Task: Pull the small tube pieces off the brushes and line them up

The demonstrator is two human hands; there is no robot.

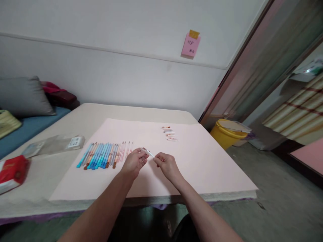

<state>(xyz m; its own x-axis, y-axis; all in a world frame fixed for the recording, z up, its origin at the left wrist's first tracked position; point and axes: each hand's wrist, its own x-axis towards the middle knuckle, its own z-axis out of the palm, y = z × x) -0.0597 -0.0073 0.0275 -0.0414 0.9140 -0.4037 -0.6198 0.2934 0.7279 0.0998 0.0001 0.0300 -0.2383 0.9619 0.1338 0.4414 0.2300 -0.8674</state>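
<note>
Both hands meet over a pale pink sheet (202, 161) on a low table. My left hand (133, 162) and my right hand (166, 164) pinch the two ends of one slim white pen (148, 153), held a little above the sheet. Just left of my left hand lies a row of several pens (103, 155), blue ones at the left and pink ones at the right, side by side. A few small pen caps or short pieces (169, 133) lie in a loose stack farther back on the sheet.
A clear plastic package (54, 144) lies on the beige table top (83, 114) at the left, and a red tissue pack (12, 172) near the left edge. Cushions (24, 95) sit on a blue mat beyond. A yellow bucket (228, 132) stands on the floor at the right.
</note>
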